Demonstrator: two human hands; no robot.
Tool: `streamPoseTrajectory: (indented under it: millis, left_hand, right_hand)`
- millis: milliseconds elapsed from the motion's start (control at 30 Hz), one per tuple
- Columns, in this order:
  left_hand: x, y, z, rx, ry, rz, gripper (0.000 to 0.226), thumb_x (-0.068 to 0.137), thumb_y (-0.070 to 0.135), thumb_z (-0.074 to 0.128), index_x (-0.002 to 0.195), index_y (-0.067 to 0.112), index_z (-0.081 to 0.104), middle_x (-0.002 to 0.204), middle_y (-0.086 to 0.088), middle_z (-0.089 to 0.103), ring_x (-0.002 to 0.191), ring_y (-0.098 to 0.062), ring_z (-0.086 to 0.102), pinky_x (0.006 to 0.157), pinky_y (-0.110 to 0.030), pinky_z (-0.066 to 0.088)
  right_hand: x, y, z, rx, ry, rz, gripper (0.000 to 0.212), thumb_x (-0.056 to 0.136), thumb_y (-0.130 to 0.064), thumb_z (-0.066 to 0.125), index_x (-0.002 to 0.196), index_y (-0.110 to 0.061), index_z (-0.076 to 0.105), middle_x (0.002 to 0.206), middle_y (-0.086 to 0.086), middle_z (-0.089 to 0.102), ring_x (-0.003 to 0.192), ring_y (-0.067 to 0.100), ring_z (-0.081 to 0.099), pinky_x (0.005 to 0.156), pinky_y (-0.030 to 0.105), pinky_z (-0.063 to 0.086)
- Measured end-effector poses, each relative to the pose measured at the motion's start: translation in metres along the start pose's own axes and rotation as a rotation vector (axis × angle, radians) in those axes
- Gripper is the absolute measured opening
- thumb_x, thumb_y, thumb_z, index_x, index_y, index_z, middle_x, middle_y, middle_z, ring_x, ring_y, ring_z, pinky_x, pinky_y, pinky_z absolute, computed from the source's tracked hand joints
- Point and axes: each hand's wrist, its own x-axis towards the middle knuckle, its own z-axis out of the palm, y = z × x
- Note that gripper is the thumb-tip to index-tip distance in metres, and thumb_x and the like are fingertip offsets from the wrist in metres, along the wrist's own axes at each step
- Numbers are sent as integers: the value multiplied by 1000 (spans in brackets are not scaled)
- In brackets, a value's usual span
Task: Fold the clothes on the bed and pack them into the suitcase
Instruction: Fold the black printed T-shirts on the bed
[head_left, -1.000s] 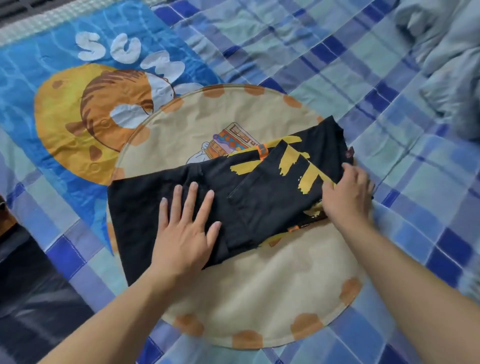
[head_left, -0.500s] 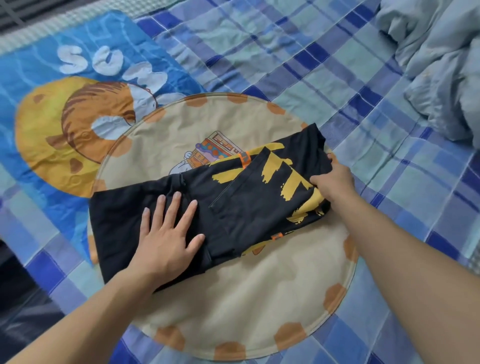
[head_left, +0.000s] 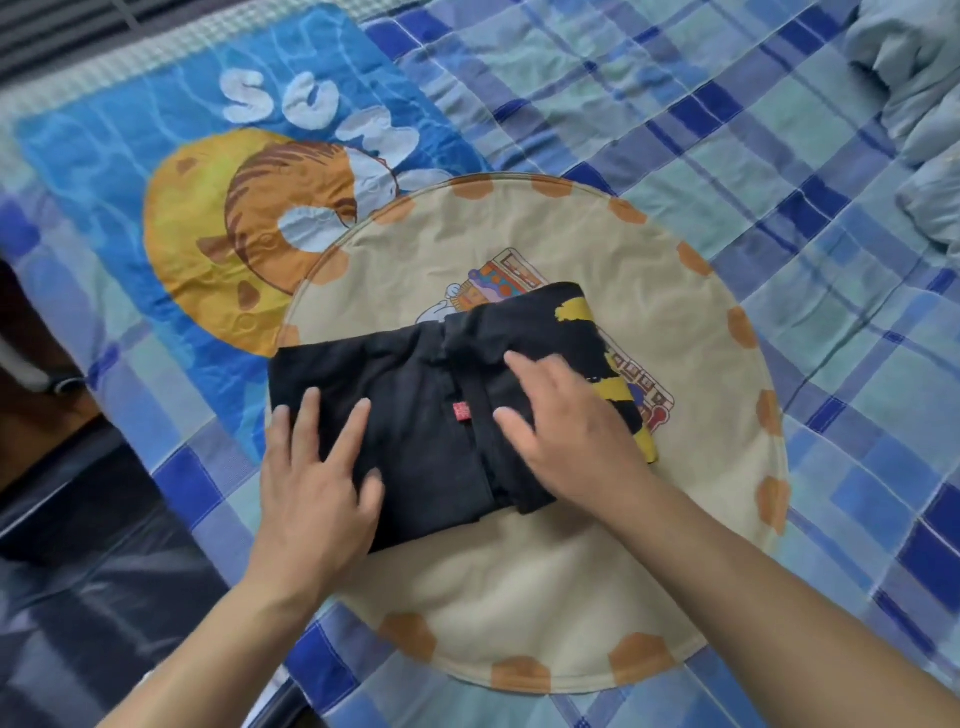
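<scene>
Though under both hands — round beige mat (head_left: 545, 587), crumpled grey bedding (head_left: 914, 119) nearby

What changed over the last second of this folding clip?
The right hand carried the black garment's printed end leftward over the middle, let go, and now presses flat on the fold. The left hand stayed pressing the garment's left part on the round mat.

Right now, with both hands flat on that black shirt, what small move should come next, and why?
Probably smooth the folded flap flat with the right hand while the left hand pins the rest. The black shirt lies doubled over on the round beige mat, but the top layer looks rumpled near its seam, so pressing it down should keep the fold tidy.
</scene>
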Motion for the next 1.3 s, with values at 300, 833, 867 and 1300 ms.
streamPoseTrajectory:
  millis: [300,833,867,1300]
  left_hand:
    - [-1,-9,4,-236,127,-225,56,100,31,57,154,31,39,158,-18,20,141,-40,26,121,-48,21]
    - [72,-38,-52,-431,99,-279,39,99,43,55,135,29,57,132,-10,43,128,-27,43,110,-39,35]
    - [82,-40,-52,-399,49,-248,33,99,43,55,127,27,62,132,-10,42,130,-29,41,110,-40,34]
    - [33,-29,-35,-668,-101,-662,53,87,60,61,88,8,55,79,-3,63,71,-24,61,63,-33,43]
  right_hand:
    - [69,40,38,-415,-134,-126,68,101,-63,18,160,-35,1,168,-6,-10,153,24,-19,124,48,-10]
    - [26,35,61,-351,15,-150,66,100,-58,25,159,-28,20,168,0,10,155,26,-1,125,51,5]
    - [24,37,63,-365,1,-147,67,100,-59,24,159,-28,20,168,0,11,155,26,-1,125,51,6]
    - [31,38,66,-370,-51,-125,68,101,-63,15,160,-30,8,169,-2,-1,155,27,-8,125,50,3]
